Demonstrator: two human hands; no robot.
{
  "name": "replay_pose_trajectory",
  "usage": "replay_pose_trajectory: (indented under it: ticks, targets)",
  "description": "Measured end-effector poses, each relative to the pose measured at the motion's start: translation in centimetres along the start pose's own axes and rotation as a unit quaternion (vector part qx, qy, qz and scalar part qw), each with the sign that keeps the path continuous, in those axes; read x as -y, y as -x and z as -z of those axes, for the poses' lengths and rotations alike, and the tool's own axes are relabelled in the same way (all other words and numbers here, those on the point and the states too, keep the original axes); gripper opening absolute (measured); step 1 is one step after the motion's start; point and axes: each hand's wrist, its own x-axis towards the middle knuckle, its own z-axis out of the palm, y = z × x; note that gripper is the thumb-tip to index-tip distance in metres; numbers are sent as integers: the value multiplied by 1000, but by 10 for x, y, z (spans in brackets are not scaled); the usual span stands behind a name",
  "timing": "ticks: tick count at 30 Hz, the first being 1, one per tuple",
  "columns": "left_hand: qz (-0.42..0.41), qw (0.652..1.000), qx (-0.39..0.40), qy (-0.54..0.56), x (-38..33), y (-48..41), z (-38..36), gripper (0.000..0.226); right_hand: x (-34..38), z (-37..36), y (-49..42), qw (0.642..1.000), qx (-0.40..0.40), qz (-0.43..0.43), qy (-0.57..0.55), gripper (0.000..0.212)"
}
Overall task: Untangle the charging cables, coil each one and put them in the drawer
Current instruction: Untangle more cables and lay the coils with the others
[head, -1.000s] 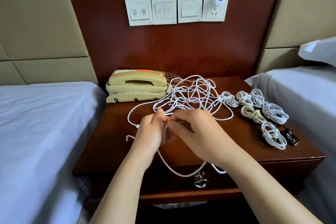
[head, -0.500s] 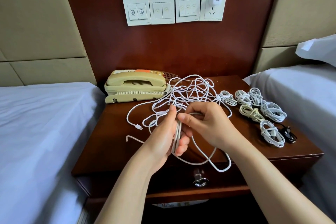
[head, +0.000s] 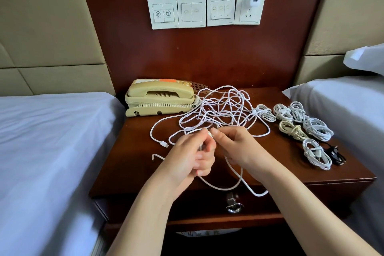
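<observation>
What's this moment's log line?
step: coiling white cable | left hand: holds loops | right hand: pinches cable | tangle: on nightstand | drawer: shut

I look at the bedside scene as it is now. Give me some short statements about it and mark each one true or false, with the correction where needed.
1. The left hand and right hand both hold a white cable over the nightstand. True.
2. The coiled cables lie left of the telephone. False: they lie right of it.
3. The drawer stands open. False: it looks shut, a key in its lock.
4. A charger sits in the wall socket. True.
5. A black cable lies near the nightstand's right edge. True.
</observation>
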Motion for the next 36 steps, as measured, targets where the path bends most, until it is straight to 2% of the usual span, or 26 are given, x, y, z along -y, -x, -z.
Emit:
replay_pose_trajectory:
  ticks: [4,9,13,17,20,24,28,36]
  targets:
    - [-29,993,-45,105,-5,-2,10,43,-5,-9,3,989,51,-3,141,40]
    - [-28,983,-120,137,-5,-7,11,43,5,-20,11,975,115,17,188,33]
    - [-43,975,-186,112,-3,-12,9,43,15,-25,17,964,139,41,223,21]
    - [-99,959,-263,36,3,-20,14,44,23,-24,22,948,169,55,265,26]
    - [-133,944,-300,-41,6,-20,15,46,30,-22,25,945,150,81,279,27]
    - [-108,942,-291,-129,6,-17,5,44,33,-16,25,939,123,96,307,25]
    - [-84,928,-269,-245,10,-20,7,47,32,-12,22,942,58,112,311,22]
    - [36,975,-126,-177,11,-17,0,74,23,-2,16,939,-33,144,310,28]
